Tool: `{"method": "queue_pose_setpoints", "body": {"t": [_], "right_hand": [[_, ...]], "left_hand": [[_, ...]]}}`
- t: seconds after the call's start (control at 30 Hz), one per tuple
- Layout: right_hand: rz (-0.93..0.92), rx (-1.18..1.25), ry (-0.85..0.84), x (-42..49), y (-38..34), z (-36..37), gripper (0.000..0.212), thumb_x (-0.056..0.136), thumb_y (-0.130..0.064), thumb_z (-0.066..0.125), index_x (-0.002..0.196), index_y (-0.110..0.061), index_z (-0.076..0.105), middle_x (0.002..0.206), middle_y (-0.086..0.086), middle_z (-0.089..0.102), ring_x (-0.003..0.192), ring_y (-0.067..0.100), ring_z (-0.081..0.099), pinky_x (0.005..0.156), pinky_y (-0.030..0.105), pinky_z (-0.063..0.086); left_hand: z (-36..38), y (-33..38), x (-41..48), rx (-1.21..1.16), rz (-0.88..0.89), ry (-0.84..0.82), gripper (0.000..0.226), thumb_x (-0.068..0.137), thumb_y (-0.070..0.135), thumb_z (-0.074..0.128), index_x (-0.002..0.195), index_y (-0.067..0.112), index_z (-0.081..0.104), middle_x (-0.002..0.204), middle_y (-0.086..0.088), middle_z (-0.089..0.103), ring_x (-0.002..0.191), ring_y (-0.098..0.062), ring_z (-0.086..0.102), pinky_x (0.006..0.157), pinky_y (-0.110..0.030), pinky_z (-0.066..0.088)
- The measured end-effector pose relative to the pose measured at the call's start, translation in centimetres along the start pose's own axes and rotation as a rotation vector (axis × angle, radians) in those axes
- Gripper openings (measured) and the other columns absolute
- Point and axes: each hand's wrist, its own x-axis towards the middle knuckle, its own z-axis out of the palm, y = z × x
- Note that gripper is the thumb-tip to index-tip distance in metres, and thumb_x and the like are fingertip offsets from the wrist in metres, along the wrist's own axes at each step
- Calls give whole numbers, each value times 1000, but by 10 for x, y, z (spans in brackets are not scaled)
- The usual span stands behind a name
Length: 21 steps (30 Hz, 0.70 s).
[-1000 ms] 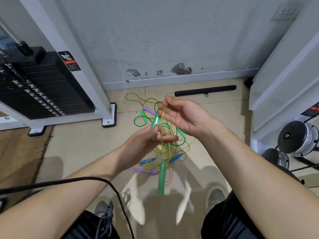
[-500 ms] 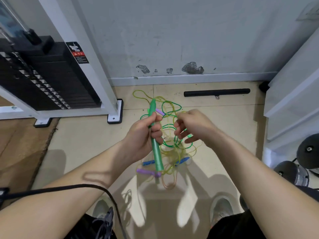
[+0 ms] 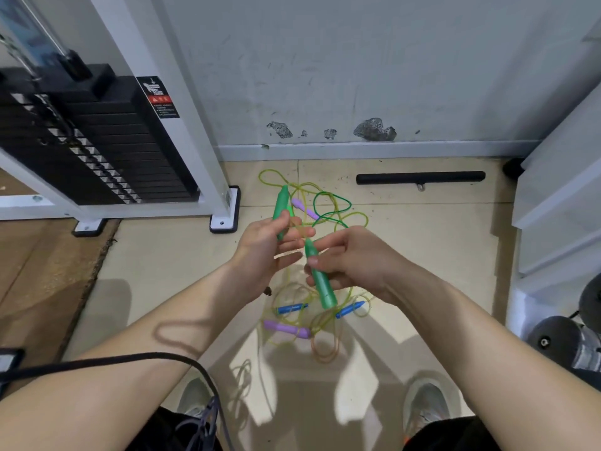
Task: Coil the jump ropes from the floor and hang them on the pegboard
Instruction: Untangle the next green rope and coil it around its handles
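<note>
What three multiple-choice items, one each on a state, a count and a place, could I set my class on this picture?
1. The right hand holds:
A nothing
B a green handle
C a ball

2. How many blue handles lie on the floor?
A one
B two
C four

3. The black bar lies:
A by the wall
B in the right hand
C on the blue handles

Key: 1 B, the fingers curl round it. 2 B, one lies on each side of the green handle's lower end. 3 A, it lies along the foot of the wall.
</note>
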Motion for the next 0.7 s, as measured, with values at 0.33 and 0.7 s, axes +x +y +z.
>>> {"method": "queue_pose_setpoints", "body": {"t": [0.33,0.7], "right_hand": [[-89,274,164,5,0,-17,16,94,-14,68,108,-8,69,97,10,76,79,20,73,64,29,59],[-81,227,172,2,0,-22,27,87,-32,76,103,-10,72,89,4,75,75,21,73,63,31,58]], "left_hand": [[15,-11,-17,415,63,-165,31,103,37,47,117,18,67,107,-5,74,96,-23,72,85,-44,59],[9,-6,-16,591,66,-325,25,105,31,46,106,10,61,76,-7,65,65,-18,57,58,-31,52]]}}
